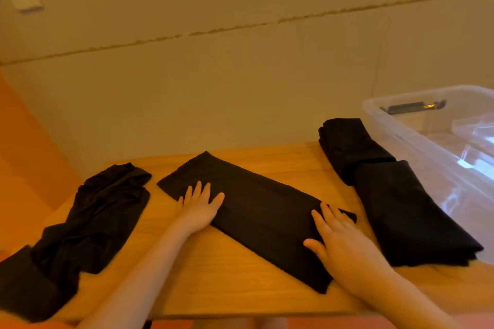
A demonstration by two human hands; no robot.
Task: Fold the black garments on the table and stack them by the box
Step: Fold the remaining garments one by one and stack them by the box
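Observation:
A black garment [256, 211], folded into a long flat strip, lies diagonally across the middle of the wooden table [213, 280]. My left hand [199, 207] rests flat on its far left end, fingers straight. On the strip's near right end my right hand [339, 240] presses with spread fingers. To the right, folded black garments [395, 203] lie stacked along the side of the clear plastic box [417, 136]. An unfolded, crumpled black garment [88, 224] lies at the left of the table and hangs over the front edge.
The clear box stands at the table's right end, with a dark handle-like object [414, 107] and a clear lid or tray inside. A beige wall runs right behind the table. The table's front edge lies just below my forearms.

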